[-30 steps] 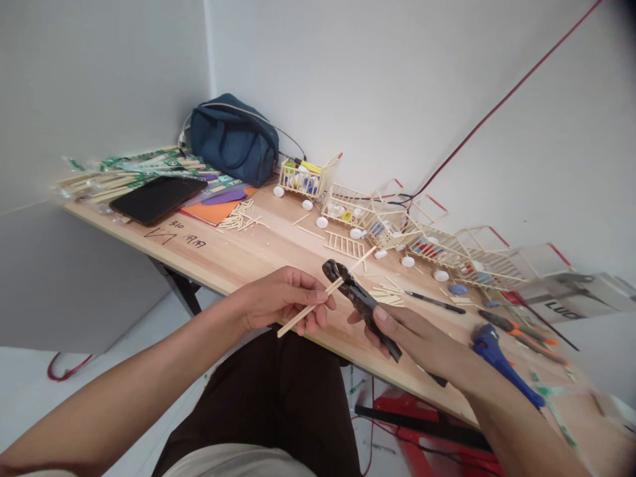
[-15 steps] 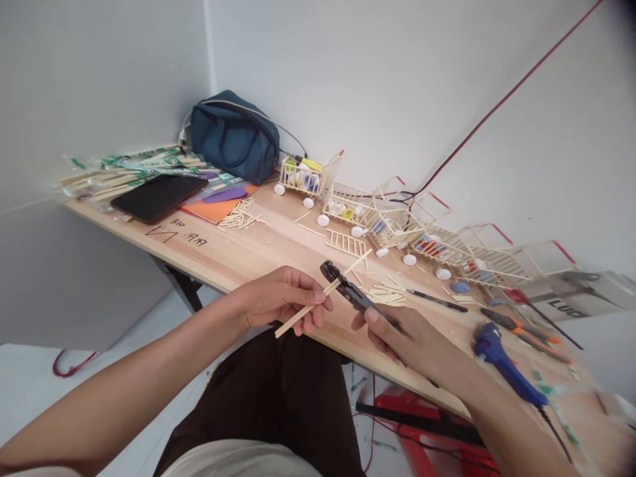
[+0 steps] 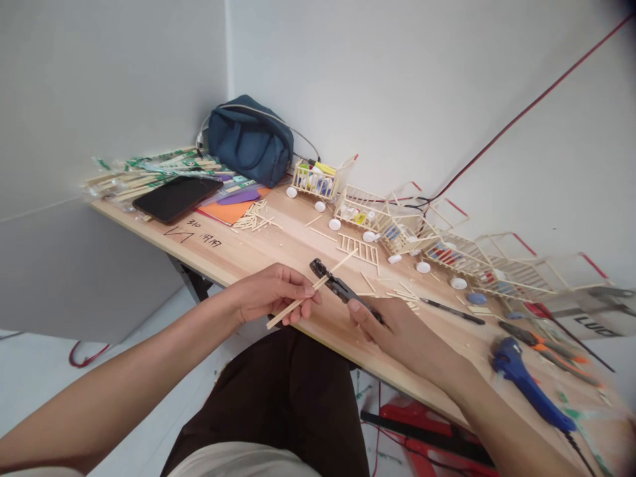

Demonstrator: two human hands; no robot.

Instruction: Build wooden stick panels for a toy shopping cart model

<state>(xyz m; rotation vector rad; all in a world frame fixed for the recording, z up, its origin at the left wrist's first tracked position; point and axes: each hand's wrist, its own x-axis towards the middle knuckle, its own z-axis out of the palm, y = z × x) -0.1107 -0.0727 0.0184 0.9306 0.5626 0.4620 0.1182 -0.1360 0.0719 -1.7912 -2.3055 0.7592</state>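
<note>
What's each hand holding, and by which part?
Left hand: thin wooden sticks, pinched around mid-length. Right hand: black plier-like tool, gripped at its handle end.

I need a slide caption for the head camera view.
The left hand holds wooden sticks against black pliers in the right hand.

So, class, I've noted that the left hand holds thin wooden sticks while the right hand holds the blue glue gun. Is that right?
Not quite: the head view shows the right hand holding a black plier-like tool; the blue glue gun lies on the table. The left hand does hold thin wooden sticks.
</note>
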